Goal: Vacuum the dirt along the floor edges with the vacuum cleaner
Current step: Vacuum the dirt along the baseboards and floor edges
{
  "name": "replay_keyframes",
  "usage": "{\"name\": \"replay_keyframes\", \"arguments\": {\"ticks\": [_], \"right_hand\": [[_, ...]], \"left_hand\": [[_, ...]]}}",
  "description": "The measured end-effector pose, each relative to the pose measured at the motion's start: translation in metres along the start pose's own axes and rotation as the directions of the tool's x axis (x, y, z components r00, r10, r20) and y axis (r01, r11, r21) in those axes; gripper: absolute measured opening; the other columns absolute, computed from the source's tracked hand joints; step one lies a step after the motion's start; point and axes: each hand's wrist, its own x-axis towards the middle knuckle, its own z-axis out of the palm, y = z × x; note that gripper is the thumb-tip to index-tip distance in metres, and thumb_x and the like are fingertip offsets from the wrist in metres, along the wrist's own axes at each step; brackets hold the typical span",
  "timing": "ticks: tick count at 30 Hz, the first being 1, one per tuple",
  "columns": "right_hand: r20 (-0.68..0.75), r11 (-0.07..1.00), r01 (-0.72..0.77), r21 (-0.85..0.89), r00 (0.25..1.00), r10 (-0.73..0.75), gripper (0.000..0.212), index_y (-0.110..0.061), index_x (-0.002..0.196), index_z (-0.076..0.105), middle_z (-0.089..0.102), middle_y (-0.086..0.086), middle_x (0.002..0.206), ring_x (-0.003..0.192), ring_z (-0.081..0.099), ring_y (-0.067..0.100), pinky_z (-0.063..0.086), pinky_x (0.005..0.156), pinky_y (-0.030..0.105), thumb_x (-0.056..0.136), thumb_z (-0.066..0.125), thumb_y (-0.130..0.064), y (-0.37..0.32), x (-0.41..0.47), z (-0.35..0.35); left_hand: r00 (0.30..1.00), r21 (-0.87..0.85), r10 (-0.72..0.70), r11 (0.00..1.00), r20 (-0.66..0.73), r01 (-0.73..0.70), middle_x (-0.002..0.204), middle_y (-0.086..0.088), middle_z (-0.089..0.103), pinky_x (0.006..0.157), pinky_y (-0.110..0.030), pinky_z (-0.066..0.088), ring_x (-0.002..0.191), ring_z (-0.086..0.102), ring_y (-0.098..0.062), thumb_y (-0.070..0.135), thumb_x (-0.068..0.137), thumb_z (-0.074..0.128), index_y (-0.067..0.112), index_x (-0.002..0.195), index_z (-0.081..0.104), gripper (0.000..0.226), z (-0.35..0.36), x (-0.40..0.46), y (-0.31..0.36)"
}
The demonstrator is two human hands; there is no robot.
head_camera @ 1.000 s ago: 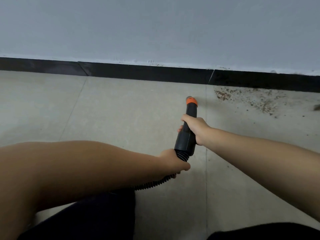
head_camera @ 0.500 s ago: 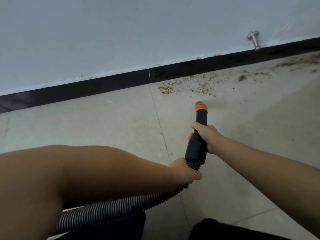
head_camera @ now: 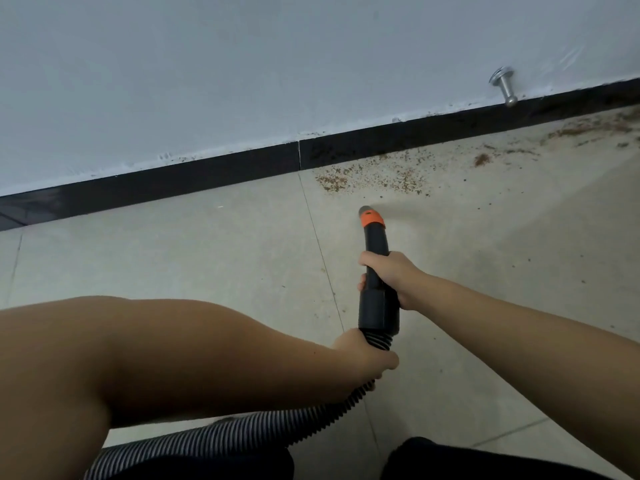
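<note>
1. The right hand (head_camera: 391, 277) is wrapping its grip around the middle of the black vacuum nozzle (head_camera: 375, 265), fingers curled round the tube and thumb lying across its near side.
2. The left hand (head_camera: 367, 358) is clasping the ribbed hose (head_camera: 263, 426) just behind the point where it is joining the nozzle, its grip curled round the hose.
3. The nozzle is pointing away from the person toward the wall, its orange collar (head_camera: 372, 220) and grey tip sitting low over the floor (head_camera: 173, 258); whether the tip is touching the tiles I cannot tell.
4. The dirt (head_camera: 374, 176), a scatter of brown crumbs, is lying along the floor edge beside the black baseboard (head_camera: 207, 174), just beyond the nozzle tip and trailing off to the right.
5. The hose is curving back and left under the left forearm, running off toward the bottom edge.
6. A metal door stop (head_camera: 504, 88) is sticking out of the grey wall (head_camera: 242, 64) just above the baseboard, well to the right.
7. Dark clothing is showing along the bottom edge.
</note>
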Motion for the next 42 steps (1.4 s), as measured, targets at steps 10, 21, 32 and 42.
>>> {"name": "replay_keyframes", "arguments": {"ticks": [10, 21, 32, 42], "right_hand": [[-0.13, 0.998, 0.019, 0.064, 0.991, -0.01, 0.014, -0.006, 0.092, 0.049, 0.058, 0.008, 0.059, 0.043, 0.06, 0.019, 0.052, 0.051, 0.029, 0.087, 0.06, -0.011, -0.026, 0.013, -0.036], [-0.222, 0.992, 0.035, 0.121, 0.975, -0.007, 0.015, -0.007, 0.093, 0.048, 0.057, 0.009, 0.065, 0.044, 0.06, 0.018, 0.052, 0.054, 0.031, 0.086, 0.06, -0.011, -0.058, 0.036, -0.072], [-0.06, 1.0, 0.022, -0.02, 0.998, -0.023, 0.013, -0.007, 0.09, 0.048, 0.059, 0.006, 0.05, 0.043, 0.06, 0.018, 0.052, 0.048, 0.027, 0.085, 0.06, -0.011, -0.046, 0.026, -0.033], [0.085, 0.989, -0.004, -0.146, 0.996, 0.017, 0.018, -0.008, 0.095, 0.049, 0.061, 0.006, 0.058, 0.052, 0.061, 0.02, 0.054, 0.064, 0.033, 0.083, 0.061, -0.014, -0.034, 0.018, -0.003]], "left_hand": [[0.999, 0.018, 0.03, 0.999, 0.027, -0.03, 0.072, -0.003, 0.053, 0.052, -0.024, 0.047, 0.055, 0.05, -0.015, 0.013, 0.084, 0.063, 0.013, 0.082, 0.05, 0.014, 0.003, 0.019, 0.044], [0.999, -0.025, 0.041, 0.999, 0.017, -0.041, 0.072, -0.005, 0.053, 0.055, -0.025, 0.046, 0.055, 0.049, -0.017, 0.012, 0.085, 0.065, 0.005, 0.099, 0.053, 0.019, 0.006, 0.037, 0.092], [0.998, -0.106, 0.012, 0.994, -0.058, -0.018, 0.068, -0.004, 0.05, 0.065, -0.03, 0.046, 0.053, 0.048, -0.017, 0.012, 0.085, 0.06, 0.009, 0.081, 0.048, 0.013, 0.006, 0.015, 0.059], [0.995, -0.143, -0.014, 0.99, -0.101, 0.0, 0.078, -0.006, 0.051, 0.063, -0.03, 0.045, 0.057, 0.049, -0.018, 0.013, 0.085, 0.06, 0.011, 0.082, 0.044, 0.017, 0.006, -0.001, 0.034]]}}
